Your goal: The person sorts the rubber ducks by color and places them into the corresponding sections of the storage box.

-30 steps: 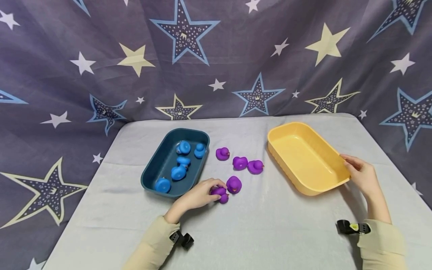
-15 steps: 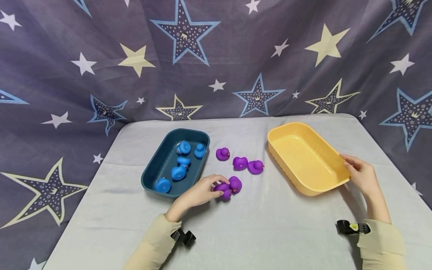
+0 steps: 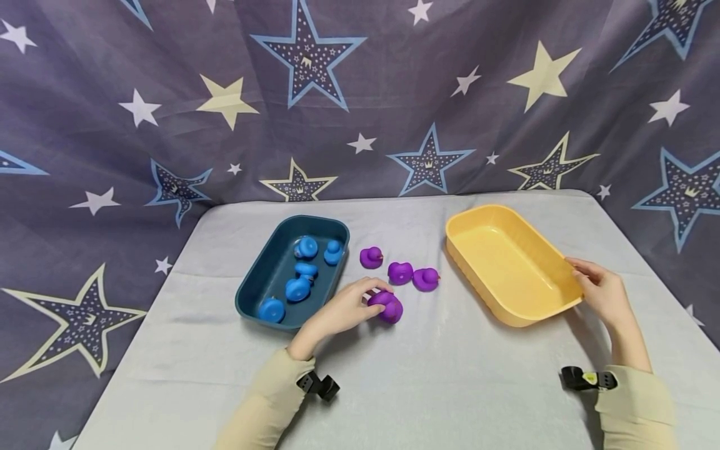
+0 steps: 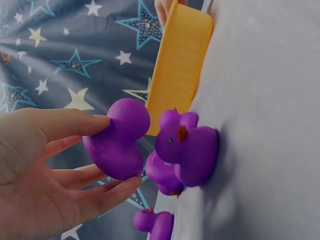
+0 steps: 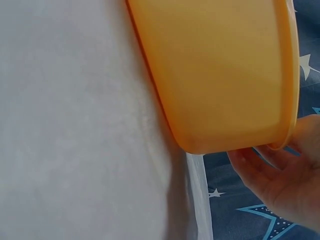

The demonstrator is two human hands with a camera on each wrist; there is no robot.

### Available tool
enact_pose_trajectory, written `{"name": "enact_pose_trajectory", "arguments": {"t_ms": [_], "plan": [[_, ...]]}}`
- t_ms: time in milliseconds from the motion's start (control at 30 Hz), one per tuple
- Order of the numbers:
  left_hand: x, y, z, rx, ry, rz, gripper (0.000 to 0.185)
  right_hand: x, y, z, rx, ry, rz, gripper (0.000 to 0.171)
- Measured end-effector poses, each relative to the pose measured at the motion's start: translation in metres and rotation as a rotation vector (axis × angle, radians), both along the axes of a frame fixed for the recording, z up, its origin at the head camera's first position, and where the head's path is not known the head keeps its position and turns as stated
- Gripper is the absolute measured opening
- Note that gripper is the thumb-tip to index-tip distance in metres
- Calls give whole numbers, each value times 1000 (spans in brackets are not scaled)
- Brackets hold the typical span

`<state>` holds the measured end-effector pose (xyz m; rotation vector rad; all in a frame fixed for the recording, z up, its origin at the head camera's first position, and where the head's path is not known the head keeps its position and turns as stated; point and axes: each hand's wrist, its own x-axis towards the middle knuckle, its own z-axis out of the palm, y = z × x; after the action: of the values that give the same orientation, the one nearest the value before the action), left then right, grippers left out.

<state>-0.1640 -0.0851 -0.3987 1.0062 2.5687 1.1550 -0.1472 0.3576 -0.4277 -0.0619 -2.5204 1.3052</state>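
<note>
My left hand (image 3: 349, 305) pinches a purple rubber duck (image 4: 119, 142) between thumb and fingertips, and in the left wrist view the duck is held up off the cloth. Just beyond it stands another purple duck (image 4: 197, 155) with an orange beak, partly overlapped by the held one in the head view. Farther back on the table are three more, a duck near the blue bin (image 3: 371, 257), a duck in the middle (image 3: 400, 273) and a duck beside it (image 3: 426, 279). My right hand (image 3: 604, 292) grips the near right rim of a yellow plastic bin (image 3: 509, 265).
A dark teal bin (image 3: 255, 281) at the left holds several blue ducks (image 3: 297, 289). Both bins stand on a table with a pale cloth (image 3: 450, 387). A star-patterned curtain (image 3: 371, 94) rises behind the table's back edge.
My left hand has lifted its purple duck and carried it slightly right and away from me, so it now overlaps the neighbouring duck in the head view. My right hand stays on the yellow bin.
</note>
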Motion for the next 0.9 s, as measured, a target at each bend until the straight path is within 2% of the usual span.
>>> {"name": "enact_pose_trajectory", "arguments": {"t_ms": [233, 567, 900], "plan": [[-5, 12, 4, 7, 0, 6, 28, 0, 0, 0, -15, 0, -1, 34], [-10, 29, 5, 92, -29, -31, 28, 0, 1, -1, -12, 2, 2, 34], [-16, 53, 8, 100, -67, -38, 31, 1, 0, 0, -7, 3, -4, 33]]}}
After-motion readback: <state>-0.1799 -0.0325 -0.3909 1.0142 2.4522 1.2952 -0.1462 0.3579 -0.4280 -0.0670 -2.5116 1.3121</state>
